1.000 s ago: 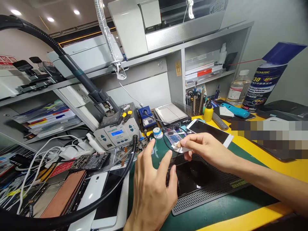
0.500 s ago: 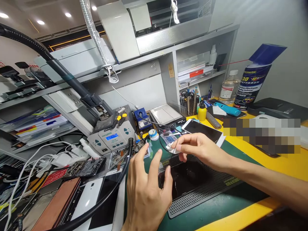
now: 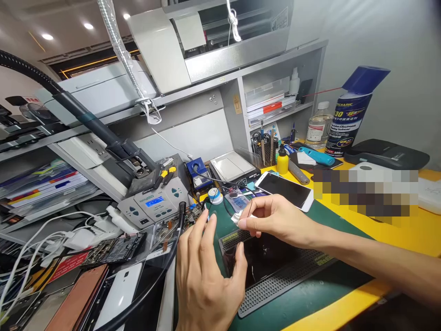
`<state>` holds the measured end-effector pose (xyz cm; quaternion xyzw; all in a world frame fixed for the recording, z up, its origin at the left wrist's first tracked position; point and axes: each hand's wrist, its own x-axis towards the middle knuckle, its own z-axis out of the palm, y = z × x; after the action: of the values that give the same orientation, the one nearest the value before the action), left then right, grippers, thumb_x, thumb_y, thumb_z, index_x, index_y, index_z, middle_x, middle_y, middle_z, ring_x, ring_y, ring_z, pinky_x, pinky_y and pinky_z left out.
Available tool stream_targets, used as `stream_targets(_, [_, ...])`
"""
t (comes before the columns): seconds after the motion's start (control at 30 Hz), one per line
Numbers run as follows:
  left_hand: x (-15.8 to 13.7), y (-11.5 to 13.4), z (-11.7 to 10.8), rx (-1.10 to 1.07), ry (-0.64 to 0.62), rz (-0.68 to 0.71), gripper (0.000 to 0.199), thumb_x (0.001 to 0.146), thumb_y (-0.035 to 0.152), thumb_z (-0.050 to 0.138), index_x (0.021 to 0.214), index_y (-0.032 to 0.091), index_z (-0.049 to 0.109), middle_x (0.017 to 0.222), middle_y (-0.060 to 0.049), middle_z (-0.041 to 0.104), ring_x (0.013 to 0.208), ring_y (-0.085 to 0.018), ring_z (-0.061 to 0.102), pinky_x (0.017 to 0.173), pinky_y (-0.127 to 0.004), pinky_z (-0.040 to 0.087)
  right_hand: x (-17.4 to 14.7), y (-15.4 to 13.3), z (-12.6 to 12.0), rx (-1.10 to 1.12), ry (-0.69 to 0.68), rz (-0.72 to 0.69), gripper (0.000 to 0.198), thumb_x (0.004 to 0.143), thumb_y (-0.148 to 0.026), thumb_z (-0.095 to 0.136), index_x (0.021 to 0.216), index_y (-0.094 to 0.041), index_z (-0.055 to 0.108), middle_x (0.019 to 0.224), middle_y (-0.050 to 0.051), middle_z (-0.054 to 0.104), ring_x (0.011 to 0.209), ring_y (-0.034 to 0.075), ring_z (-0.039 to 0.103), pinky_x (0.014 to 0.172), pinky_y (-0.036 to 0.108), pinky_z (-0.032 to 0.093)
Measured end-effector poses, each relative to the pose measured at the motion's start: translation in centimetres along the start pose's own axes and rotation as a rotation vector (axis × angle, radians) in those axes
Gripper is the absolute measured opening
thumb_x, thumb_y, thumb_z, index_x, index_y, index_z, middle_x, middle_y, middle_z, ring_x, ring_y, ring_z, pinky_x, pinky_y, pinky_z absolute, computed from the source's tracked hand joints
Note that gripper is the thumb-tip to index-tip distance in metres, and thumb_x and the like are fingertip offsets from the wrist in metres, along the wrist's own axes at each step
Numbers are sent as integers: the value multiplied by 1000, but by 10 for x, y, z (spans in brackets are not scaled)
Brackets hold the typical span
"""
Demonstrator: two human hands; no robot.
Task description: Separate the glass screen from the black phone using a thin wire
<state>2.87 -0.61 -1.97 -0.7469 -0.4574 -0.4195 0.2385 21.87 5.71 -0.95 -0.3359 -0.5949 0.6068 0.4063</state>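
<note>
A glossy black screen panel lies on a dark perforated pad, on top of a green mat. My right hand pinches a small crumpled white wipe between thumb and fingertips, just above the panel's far edge. At the panel's near left side is my left hand, its fingers apart and holding nothing. Whether its thumb touches the panel I cannot tell. Beyond my right hand lies a white-framed phone with a dark screen.
A soldering station stands at the left, its thick black cable running past my left hand. Behind the mat are a round tub, a metal-topped device and a yellow bottle. A blue spray can stands at the right.
My right hand, still pinching the wipe, has shifted slightly left and down. My left hand's fingers have drawn a little closer together. The whole view has shifted slightly.
</note>
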Motion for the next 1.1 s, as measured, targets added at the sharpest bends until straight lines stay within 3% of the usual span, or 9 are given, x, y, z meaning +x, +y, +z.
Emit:
stream_targets(0.33, [0,-2,-1,-19,5,21,67,75,19,80,133,2,53,127,-25,65,113,-33,63,95,-50,54,2,-2,-7,-24,76,-21,29,74,-40,85,69,-15,70,61,-1,64,57,12,56,57,25,44])
stream_targets(0.5, [-1,-4,-1,-15,-15,27,71,75,19,80,138,7,50,130,-23,64,115,-33,62,96,-50,54,3,-8,-7,-32,114,14,41,80,-53,76,69,-13,74,61,2,66,55,12,57,58,26,45])
stream_targets(0.7, [0,-4,-1,-14,-9,23,70,75,18,79,137,3,50,127,-24,65,114,-33,62,96,-49,55,8,-7,-12,47,166,33,58,82,-68,65,70,-12,71,63,6,67,54,14,59,55,28,48])
stream_targets(1.0, [1,-3,-1,0,-15,14,65,76,19,78,134,1,52,125,-25,66,112,-34,62,95,-50,55,6,-8,-16,35,184,-16,39,82,-50,73,87,-12,74,61,3,67,56,13,58,58,28,49])
stream_targets(1.1, [0,-2,-1,2,-30,9,67,76,21,78,135,1,52,124,-24,67,111,-33,63,94,-50,55,5,-5,-14,4,156,-24,33,74,-42,83,87,-14,74,65,1,67,59,13,58,60,27,48])
